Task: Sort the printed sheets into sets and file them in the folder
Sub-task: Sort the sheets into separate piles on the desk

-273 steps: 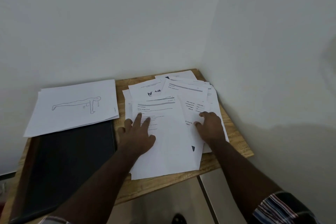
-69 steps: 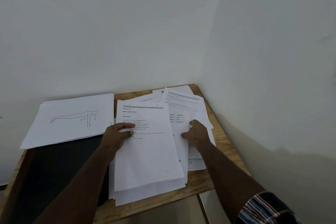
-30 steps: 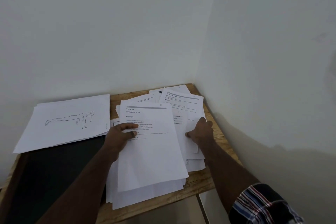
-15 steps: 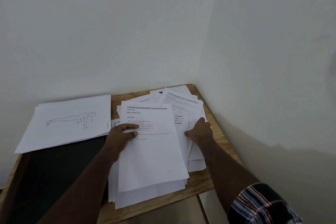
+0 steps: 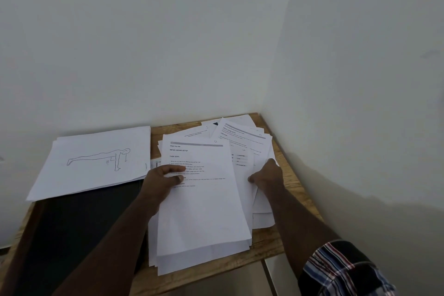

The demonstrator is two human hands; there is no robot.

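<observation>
White walls corner the wooden tabletop (image 5: 292,179); left hand (image 5: 160,181) grasps the near stack (image 5: 204,211), right hand (image 5: 268,175) pinches far-right sheets (image 5: 245,142).

Table (image 5: 292,176) stood in wall corner. Folder (image 5: 79,223) lay at left front; drawing set (image 5: 96,161) lay behind it, overlapping its far edge. Text stack (image 5: 204,211) lay right of folder, overhanging front edge. Loose sheets (image 5: 242,137) were fanned behind and right of stack, partly under it.
</observation>
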